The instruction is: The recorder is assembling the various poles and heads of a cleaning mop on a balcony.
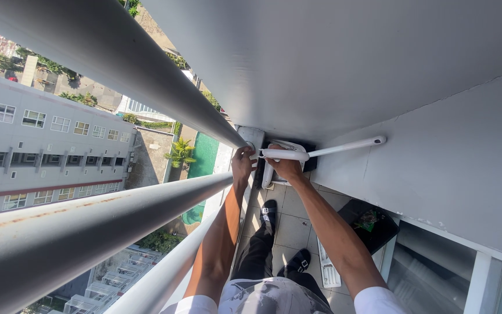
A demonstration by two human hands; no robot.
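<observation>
1. Left hand (242, 161): raised at 12 o'clock of the torso, fingers curled against the end of the grey railing bar (146, 81) where it meets the wall bracket (253, 137).
2. Right hand (286, 167): just beside the left, at its 3 o'clock, fingers closed around the thick white grip of a white pole (326, 151).
3. Pole: runs toward 2 o'clock; its tip touches the grey wall (466, 157).
4. Below: tiled balcony floor (291, 229), black shoes (269, 210), black bin (373, 224) at 4 o'clock.
</observation>
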